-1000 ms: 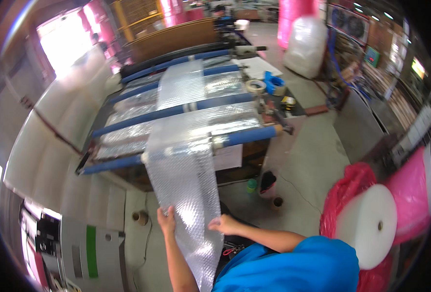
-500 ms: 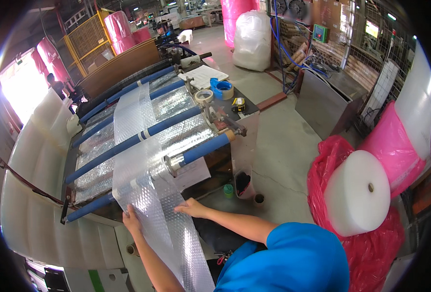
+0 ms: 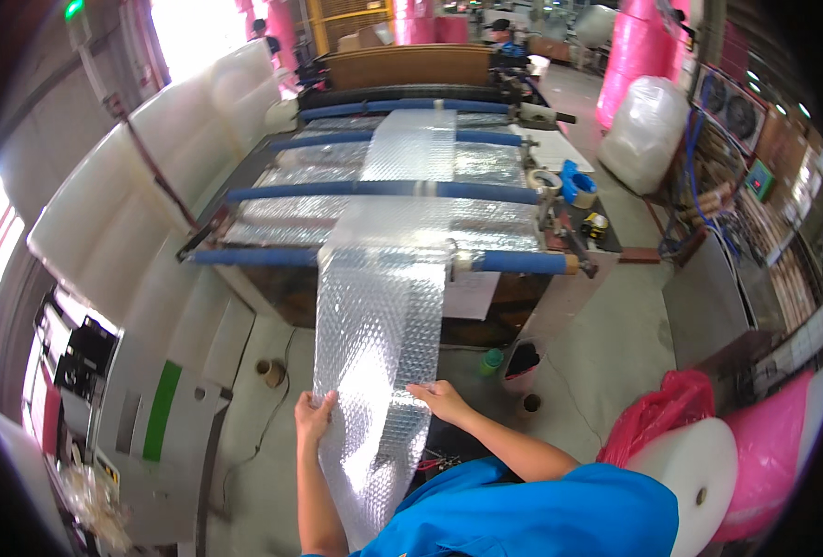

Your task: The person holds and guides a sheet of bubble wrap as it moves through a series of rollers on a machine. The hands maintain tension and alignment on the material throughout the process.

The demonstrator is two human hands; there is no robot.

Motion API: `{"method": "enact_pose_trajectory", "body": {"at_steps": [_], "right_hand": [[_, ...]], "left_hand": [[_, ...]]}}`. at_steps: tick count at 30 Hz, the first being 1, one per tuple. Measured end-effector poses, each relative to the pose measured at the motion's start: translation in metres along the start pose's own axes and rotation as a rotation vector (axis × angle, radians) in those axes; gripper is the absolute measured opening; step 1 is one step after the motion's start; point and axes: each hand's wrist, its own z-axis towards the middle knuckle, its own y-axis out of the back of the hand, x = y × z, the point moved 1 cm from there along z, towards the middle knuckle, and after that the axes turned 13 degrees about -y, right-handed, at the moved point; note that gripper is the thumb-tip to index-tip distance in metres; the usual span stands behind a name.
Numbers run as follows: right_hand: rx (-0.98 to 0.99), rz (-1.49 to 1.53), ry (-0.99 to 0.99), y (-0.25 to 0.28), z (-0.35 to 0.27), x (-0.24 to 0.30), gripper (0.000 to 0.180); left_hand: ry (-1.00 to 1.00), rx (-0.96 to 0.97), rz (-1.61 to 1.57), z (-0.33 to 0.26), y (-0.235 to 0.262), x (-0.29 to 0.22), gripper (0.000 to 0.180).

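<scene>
A long strip of clear bubble wrap (image 3: 367,320) runs over the frame's blue rollers and hangs down in front of me, its lower end by my body. At its left edge my left hand (image 3: 313,420) is closed on the bubble wrap, thumb on top. My right hand (image 3: 441,403) pinches the strip by its right edge, a little higher up. The front blue roller (image 3: 513,263) lies beyond both hands, with the strip passing over its middle. Silvery sheet (image 3: 291,206) shows under the strip, between the rollers.
Tape rolls (image 3: 578,184) and a yellow tape measure (image 3: 595,226) lie on the frame's right side. A large white foam roll (image 3: 690,478) stands at my right, near red plastic (image 3: 657,413). Tall wrapped rolls (image 3: 114,246) line the left. A cardboard tube (image 3: 269,373) stands on the floor.
My view has swung left, so the roller frame now lies straight ahead. Both hands still grip the bubble wrap, which hangs straighter, and the hands sit further from the front roller.
</scene>
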Motion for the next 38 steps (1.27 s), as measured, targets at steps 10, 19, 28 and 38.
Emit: {"method": "enact_pose_trajectory", "body": {"at_steps": [10,19,28,38], "right_hand": [[0.028,0.163,0.082,-0.013,-0.091,0.102,0.033],[-0.165,0.063,0.164,0.008,0.019,-0.034,0.038],[-0.242,-0.050,0.138,0.037,0.055,-0.036,0.043],[-0.242,0.013,0.117,0.034,0.054,-0.047,0.041]], "left_hand": [[-0.183,-0.086,-0.101,-0.019,0.060,-0.100,0.026],[-0.227,-0.130,0.130,-0.001,-0.031,0.062,0.027],[-0.133,0.061,0.300,0.041,-0.077,0.077,0.039],[-0.121,0.012,0.335,0.029,-0.083,0.064,0.045]]}}
